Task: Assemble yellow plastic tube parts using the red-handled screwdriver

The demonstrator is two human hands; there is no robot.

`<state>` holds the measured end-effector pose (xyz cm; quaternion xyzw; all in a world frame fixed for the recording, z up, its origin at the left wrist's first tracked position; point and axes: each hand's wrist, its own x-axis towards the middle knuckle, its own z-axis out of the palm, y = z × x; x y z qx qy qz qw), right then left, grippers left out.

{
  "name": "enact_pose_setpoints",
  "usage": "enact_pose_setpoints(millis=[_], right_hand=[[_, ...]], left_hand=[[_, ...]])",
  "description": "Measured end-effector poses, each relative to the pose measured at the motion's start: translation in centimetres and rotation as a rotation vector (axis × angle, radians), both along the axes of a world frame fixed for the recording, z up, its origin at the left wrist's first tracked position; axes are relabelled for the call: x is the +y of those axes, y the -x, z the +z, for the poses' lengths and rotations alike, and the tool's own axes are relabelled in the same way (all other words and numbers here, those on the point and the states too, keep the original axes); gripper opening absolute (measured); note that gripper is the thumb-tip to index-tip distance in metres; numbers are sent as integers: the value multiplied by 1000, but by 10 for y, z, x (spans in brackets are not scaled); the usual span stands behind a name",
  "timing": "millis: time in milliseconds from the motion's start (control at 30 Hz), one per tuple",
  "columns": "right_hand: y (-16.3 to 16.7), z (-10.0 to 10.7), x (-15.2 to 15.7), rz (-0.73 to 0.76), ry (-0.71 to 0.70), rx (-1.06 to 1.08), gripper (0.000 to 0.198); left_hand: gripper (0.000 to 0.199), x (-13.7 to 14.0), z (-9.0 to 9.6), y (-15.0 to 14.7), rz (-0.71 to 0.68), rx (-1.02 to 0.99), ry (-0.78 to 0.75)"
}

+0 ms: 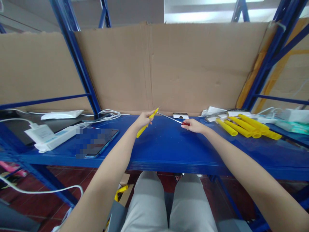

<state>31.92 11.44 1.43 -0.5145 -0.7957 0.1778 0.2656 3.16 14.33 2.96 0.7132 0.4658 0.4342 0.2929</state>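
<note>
Cardboard panel (193,64) across upper frame; blue shelf (164,148) across middle; yellow tubes (248,125) piled at right; left hand (143,120) at centre, fingers closed round tilted yellow piece (142,131); right hand (193,126), right of centre, gripping red handle (185,123) of thin metal rod (170,118), tip by yellow piece's upper end, contact unclear.

Both arms (114,164) stretch forward, left grip (146,119) and right grip (192,125) curled.

No legible text, no readable labels, numbers
</note>
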Motion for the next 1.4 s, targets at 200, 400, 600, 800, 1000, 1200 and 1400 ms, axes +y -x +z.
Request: enact_pose_setpoints(millis=[200, 400, 600, 800, 1000, 1200, 1400], right_hand=[[1, -3, 1, -4, 41, 35, 16], [3, -4, 2, -37, -56, -66, 14], [4, -7, 3, -84, -107, -138, 15], [4, -2, 2, 5, -41, -225, 18], [4, 0, -1, -53, -116, -259, 11], [5, 0, -1, -47, -97, -227, 10], [7, 3, -3, -45, -112, -278, 14]], left_hand=[[60, -14, 9, -3, 41, 46, 217], [63, -23, 13, -8, 83, 50, 366], [66, -20, 11, -7, 83, 9, 447], [67, -19, 11, -5, 92, 12, 453], [63, -20, 12, -6, 103, 34, 443], [64, -14, 8, -3, 99, 34, 427], [64, -19, 10, -4, 104, 39, 430]])
